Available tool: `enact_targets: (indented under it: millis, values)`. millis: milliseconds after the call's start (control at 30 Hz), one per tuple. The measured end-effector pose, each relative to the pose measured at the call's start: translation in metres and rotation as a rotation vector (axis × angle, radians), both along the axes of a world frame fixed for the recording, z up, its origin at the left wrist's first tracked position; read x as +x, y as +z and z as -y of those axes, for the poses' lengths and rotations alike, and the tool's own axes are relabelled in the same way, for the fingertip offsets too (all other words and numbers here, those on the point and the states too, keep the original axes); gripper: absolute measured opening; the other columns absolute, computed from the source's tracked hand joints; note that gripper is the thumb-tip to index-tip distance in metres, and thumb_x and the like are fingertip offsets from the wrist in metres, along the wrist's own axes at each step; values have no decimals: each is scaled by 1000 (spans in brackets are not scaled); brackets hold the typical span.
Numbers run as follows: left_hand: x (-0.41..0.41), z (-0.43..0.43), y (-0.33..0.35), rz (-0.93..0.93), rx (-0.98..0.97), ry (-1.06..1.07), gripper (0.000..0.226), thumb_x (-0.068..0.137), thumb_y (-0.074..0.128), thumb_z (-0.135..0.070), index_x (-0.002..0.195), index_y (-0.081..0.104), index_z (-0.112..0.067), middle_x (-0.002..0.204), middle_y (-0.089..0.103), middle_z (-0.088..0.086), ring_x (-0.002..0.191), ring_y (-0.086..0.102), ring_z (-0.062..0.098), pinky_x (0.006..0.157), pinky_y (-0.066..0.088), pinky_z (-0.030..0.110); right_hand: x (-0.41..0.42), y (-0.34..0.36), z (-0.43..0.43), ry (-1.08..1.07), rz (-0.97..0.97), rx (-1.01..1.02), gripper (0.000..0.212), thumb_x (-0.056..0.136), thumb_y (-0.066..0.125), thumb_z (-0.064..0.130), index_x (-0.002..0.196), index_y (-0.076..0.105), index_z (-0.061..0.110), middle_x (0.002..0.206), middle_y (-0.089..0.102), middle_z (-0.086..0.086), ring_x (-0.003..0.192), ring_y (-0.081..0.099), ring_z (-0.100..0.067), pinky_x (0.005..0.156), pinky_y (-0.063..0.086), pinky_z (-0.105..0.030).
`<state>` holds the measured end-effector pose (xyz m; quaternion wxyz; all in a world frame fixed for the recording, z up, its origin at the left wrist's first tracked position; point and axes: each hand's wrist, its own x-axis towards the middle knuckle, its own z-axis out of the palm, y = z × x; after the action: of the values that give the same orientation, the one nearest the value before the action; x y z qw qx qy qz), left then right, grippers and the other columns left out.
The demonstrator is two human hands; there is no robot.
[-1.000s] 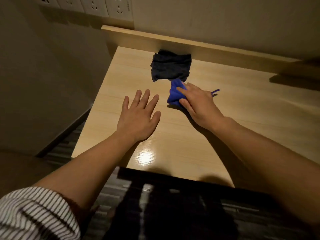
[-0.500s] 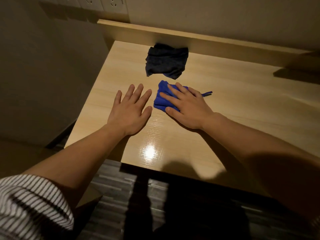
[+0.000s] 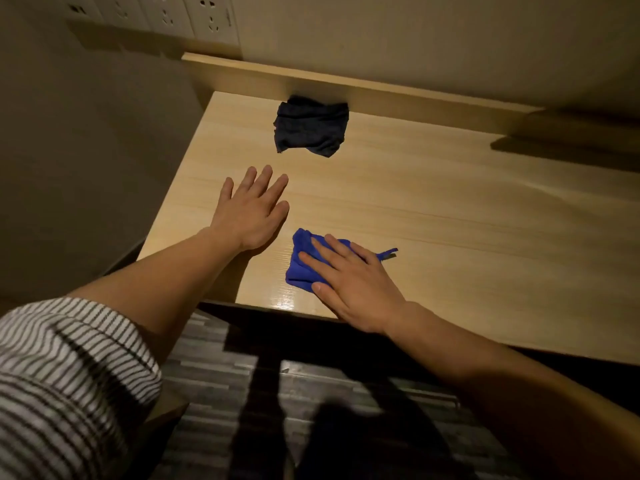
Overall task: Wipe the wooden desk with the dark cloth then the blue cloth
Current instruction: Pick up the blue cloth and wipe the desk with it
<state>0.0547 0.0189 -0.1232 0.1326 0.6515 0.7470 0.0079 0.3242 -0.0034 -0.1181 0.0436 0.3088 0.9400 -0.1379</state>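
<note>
— Pressing flat on the blue cloth [image 3: 300, 268], the right hand [image 3: 353, 285] lies with its fingers spread and straight, palm down, at the near edge of the wooden desk [image 3: 450, 216]. Nothing is pinched; the hand is splayed, bearing down on the fabric rather than curled round it.

— And the left hand [image 3: 251, 211]?

— Resting palm down on bare wood near the desk's left edge, fingers apart and extended, holding nothing. It sits just beyond and to the left of the blue cloth, not touching it.

— Where is the dark cloth [image 3: 311, 128]?

— Lying crumpled at the back of the desk, against the raised wooden ledge [image 3: 415, 98] that runs along the wall, well apart from both hands.

— What shows of the blue cloth?

— A bunched fold sticks out left of the right hand's fingers, and a thin loop or tag [image 3: 389, 253] pokes out on the far side of the hand. The rest is hidden under the palm.

— Anything else in frame?

— A striped sleeve [image 3: 69, 375] covers the left upper arm at the lower left. Wall sockets [image 3: 194, 15] line the top left above the ledge. A bright glint of light [image 3: 282, 301] sits on the desk's near edge just below the blue cloth, and a dark patterned floor [image 3: 214, 393] lies beneath. The room is dim, the desk's right side falling into shadow.
</note>
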Motion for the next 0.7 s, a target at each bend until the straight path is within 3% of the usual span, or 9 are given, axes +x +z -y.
enact_targets:
  millis: [167,333,433,700]
  values:
    - [13,1,16,48,42,-28,63,111,18,-55,169,19,-31,180,6,2,165,2,28,128,3,61,8,1,40,-19,-40,-63,55,108,24,50,162,22,39,172,13,10,159,4,-12,124,16,-43]
    - [53,1,11,144,119,3,62,111,24,-52,169,20,-29,179,8,2,165,3,27,129,6,60,27,13,58,70,-158,-275,50,106,30,40,151,48,27,164,38,3,154,26,-18,111,36,-50]
    - [72,-10,5,166,120,36,63,110,22,-53,169,20,-28,179,8,3,165,3,28,128,5,62,40,24,49,70,-255,-392,42,107,39,30,146,53,20,153,51,-2,144,41,-20,106,39,-54]
    - [86,-13,-12,26,92,61,75,104,8,-70,170,4,-34,180,-3,-1,165,-9,26,127,-4,63,65,25,-68,-184,-353,-172,43,108,38,34,148,51,29,152,53,3,145,41,-19,115,32,-52]
